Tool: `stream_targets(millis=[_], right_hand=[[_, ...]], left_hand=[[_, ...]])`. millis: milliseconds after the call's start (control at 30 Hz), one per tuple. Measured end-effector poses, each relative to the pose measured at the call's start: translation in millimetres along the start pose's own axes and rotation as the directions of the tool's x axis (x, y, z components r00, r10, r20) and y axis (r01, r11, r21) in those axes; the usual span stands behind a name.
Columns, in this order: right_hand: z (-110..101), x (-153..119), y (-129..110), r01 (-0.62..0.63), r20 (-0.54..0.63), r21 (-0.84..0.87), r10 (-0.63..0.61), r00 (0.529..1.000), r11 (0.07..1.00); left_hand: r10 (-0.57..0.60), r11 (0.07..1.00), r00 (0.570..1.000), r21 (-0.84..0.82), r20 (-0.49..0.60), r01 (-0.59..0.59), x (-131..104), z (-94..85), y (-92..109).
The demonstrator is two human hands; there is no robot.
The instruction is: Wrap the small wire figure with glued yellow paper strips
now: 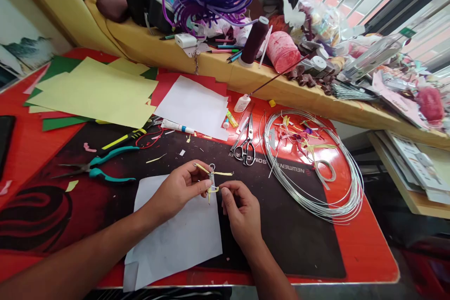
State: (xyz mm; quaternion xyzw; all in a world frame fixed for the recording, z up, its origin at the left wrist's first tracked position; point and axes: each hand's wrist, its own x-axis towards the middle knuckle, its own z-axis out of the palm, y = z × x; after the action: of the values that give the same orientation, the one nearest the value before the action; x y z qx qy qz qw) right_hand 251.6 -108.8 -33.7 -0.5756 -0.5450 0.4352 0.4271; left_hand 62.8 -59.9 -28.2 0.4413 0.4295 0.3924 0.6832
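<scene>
My left hand (183, 186) pinches a small wire figure (212, 176) with a loop at its top and pale yellow strips wound on its limbs. Just right of it, my right hand (241, 213) has its thumb and forefinger pressed together at the end of the figure's lower yellow strip; whatever lies between those fingertips is too small to make out. Under both the figure and my left hand lies a white sheet (179, 243) on the dark mat (288, 243).
Teal pliers (101, 164) and a yellow-black cutter (123, 139) lie left. Scissors (249, 143), a glue tube (177, 126) and a small white bottle (242, 103) are beyond the hands. A wire coil (355, 197) lies right. Coloured paper (94, 89) covers the back left.
</scene>
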Motion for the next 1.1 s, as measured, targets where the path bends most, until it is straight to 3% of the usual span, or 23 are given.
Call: stream_targets(millis=[1100], right_hand=[[-2.2, -1.1, -1.9, 0.087, 0.024, -0.080, -0.086, 0.996, 0.993]], left_hand=[[-0.071, 0.997, 0.997, -0.039, 0.011, 0.072, 0.3, 0.8, 3.0]])
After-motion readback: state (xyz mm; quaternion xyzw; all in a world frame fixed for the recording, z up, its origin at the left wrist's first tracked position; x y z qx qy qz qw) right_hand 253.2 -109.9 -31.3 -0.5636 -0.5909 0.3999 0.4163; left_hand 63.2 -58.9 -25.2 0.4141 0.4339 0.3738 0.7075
